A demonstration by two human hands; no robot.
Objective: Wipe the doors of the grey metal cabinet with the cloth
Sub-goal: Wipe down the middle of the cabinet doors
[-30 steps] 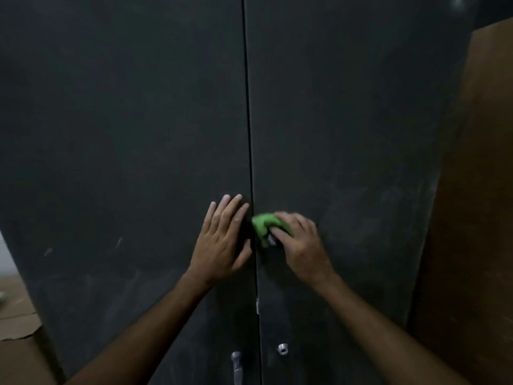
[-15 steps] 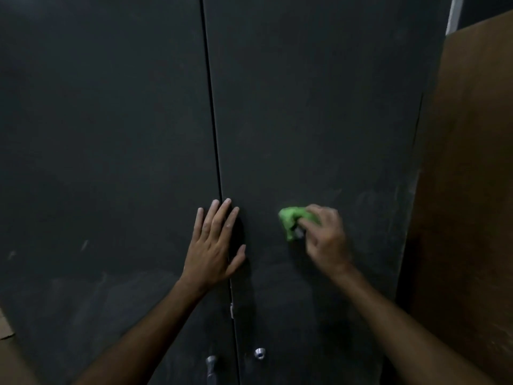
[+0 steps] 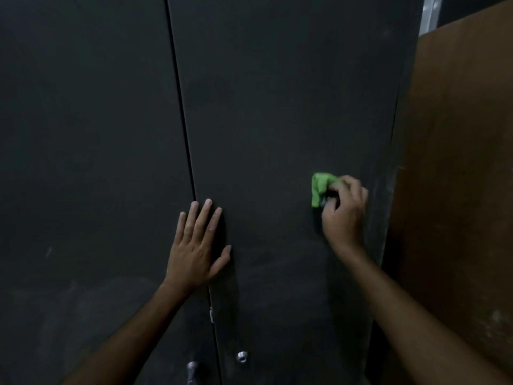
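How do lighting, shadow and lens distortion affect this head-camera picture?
Head view: dim and murky; the grey doors read almost black, only the green cloth stands out; left hand casts a soft shadow; the door seam leans, wide-angle distortion.

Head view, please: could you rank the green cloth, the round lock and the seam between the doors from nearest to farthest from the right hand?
From the right hand:
1. Green cloth, pinched in its fingers, on the right door.
2. Round lock, low on the right door, below and left of the hand.
3. Seam between the doors, far to the left, partly under the left hand.
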